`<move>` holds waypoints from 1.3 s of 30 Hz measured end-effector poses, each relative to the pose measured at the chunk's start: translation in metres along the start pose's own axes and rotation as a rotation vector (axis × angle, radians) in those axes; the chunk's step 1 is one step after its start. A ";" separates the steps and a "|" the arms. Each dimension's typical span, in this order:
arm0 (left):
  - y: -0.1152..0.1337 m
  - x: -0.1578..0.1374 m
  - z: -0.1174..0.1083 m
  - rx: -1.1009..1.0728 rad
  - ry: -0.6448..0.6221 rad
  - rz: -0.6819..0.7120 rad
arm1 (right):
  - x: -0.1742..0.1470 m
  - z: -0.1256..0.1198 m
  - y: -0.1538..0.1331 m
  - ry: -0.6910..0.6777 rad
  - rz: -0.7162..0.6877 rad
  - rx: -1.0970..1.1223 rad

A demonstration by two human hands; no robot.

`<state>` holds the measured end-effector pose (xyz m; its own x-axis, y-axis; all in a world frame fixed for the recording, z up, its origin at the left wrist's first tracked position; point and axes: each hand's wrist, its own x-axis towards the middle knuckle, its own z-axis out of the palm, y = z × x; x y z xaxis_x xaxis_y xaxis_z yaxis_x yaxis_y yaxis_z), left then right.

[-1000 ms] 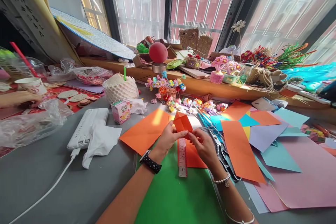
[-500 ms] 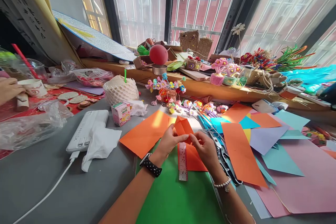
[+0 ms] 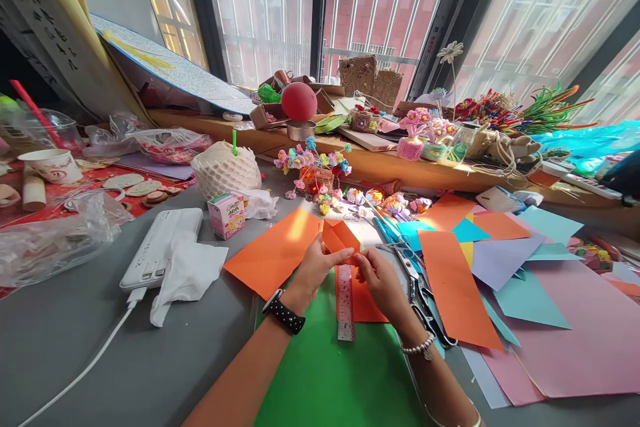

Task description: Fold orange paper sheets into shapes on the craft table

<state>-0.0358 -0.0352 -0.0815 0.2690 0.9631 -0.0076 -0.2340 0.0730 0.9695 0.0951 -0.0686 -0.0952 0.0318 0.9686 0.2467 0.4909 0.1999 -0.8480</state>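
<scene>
A small folded piece of orange paper is held up between both hands, with crease lines across its face. My left hand grips its left and lower side, thumb lying along the bottom edge. At the lower right corner, the fingers of my right hand pinch it. Beneath the hands a clear ruler with pink edges lies over an orange sheet on a green mat. Another orange sheet is left of my left hand. Black-handled scissors rest right of my right hand.
Loose coloured sheets spread over the right side. To the left are a white power bank with a cable, a tissue, a small pink box and a coconut. Craft flowers stand behind. Another person's fingers show at far left.
The view has shifted slightly. The folded orange paper has tilted a little in my hands, still held by both. The other person's hand at far left has mostly drawn out of view.
</scene>
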 end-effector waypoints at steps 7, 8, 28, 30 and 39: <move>-0.001 0.000 -0.001 -0.017 -0.002 0.040 | 0.000 0.001 0.001 -0.049 0.001 0.104; -0.001 0.000 -0.001 -0.012 0.005 0.045 | 0.000 0.000 0.002 -0.057 0.005 0.116; 0.016 0.008 -0.024 -0.006 0.064 -0.098 | 0.004 -0.042 0.007 -0.185 0.058 0.213; 0.015 0.007 -0.023 0.022 0.046 -0.102 | 0.005 -0.040 0.009 -0.126 0.072 0.235; 0.019 0.003 -0.017 0.129 -0.081 -0.095 | 0.005 -0.036 0.008 -0.126 0.101 0.280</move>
<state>-0.0555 -0.0262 -0.0678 0.3601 0.9290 -0.0857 -0.0838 0.1237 0.9888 0.1306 -0.0675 -0.0833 -0.0489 0.9927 0.1098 0.2318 0.1183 -0.9655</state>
